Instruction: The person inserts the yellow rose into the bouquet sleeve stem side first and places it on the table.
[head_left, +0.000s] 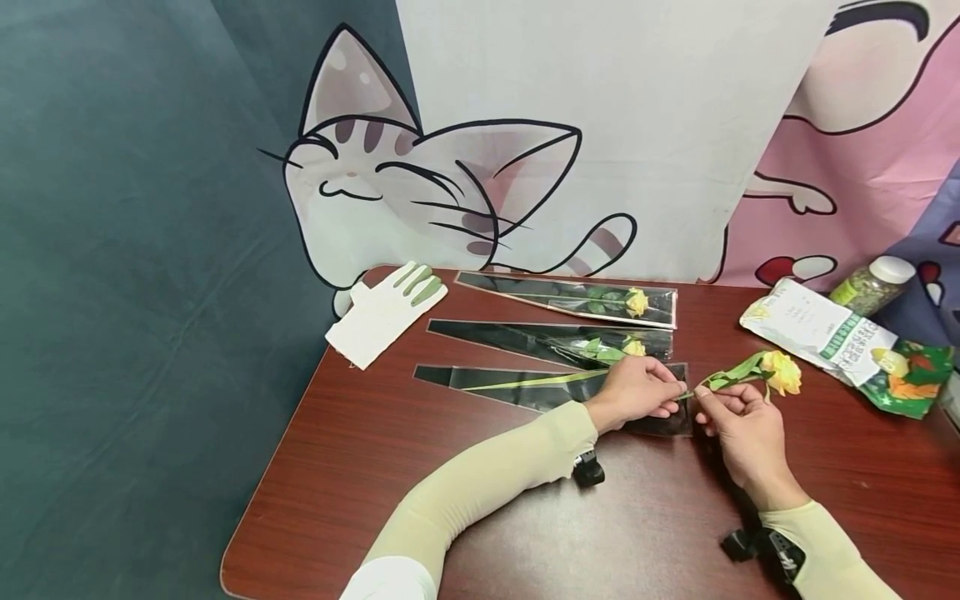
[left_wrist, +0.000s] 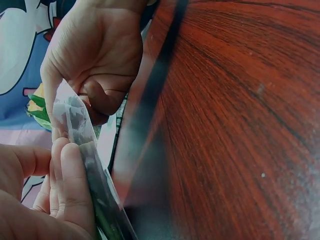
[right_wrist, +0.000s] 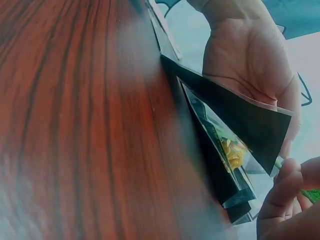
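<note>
A yellow rose [head_left: 782, 372] has its long green stem running into a clear, black-backed flower sleeve [head_left: 525, 395], with bloom and leaves outside the sleeve's right end. My right hand [head_left: 750, 433] pinches the stem just below the leaves. At the sleeve's mouth my left hand [head_left: 633, 390] pinches the plastic, its fingertips right by the stem. From the right wrist, that sleeve [right_wrist: 235, 120] appears lifted and slanted above the table. Behind it lie two similar sleeves, the nearer sleeve [head_left: 487, 336] and the farther sleeve [head_left: 517, 287], each with a yellow rose inside.
A white glove [head_left: 386, 312] with green-grey fingers lies at the table's back left. Toward the back right are a white and green packet [head_left: 817, 333] and a jar [head_left: 873, 285] with a white lid. A cat-printed cloth [head_left: 480, 192] hangs behind the table [head_left: 360, 475].
</note>
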